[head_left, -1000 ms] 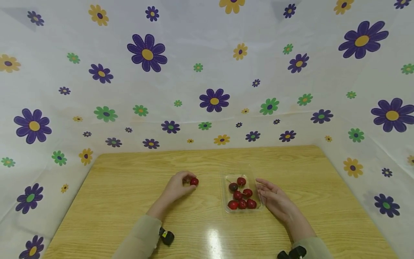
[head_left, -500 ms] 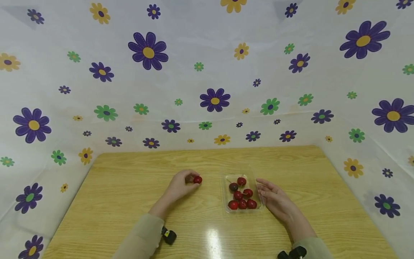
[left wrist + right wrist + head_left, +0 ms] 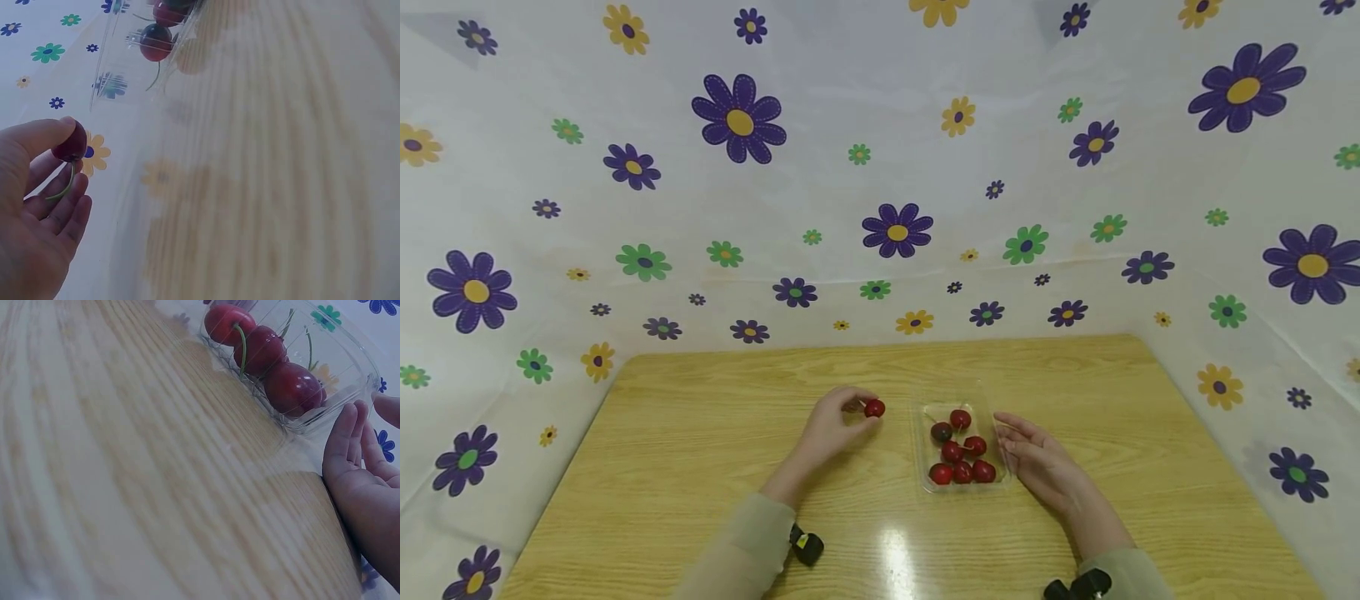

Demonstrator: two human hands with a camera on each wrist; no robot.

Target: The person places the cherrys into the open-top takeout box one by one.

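My left hand (image 3: 829,433) pinches a dark red cherry (image 3: 875,408) between thumb and fingers, left of the clear plastic box. In the left wrist view the held cherry (image 3: 71,144) has its green stem (image 3: 67,186) hanging toward the palm. The clear box (image 3: 967,490) holds several red cherries (image 3: 952,452), some with stems, one darker than the others. Beside the box's right wall is my right hand (image 3: 1047,468), its fingers loosely extended and fingertips right at the wall. In the right wrist view, those fingers (image 3: 339,434) lie by the box's corner.
Everything stands on a wood-grain table (image 3: 715,392). Behind it and along both sides rises a white sheet (image 3: 820,192) printed with purple, yellow and green flowers. Each wrist carries a small black device (image 3: 807,547) at the sleeve.
My left hand has moved right and slightly farther back with the cherry, closer to the box. My right hand and the box have stayed in place.
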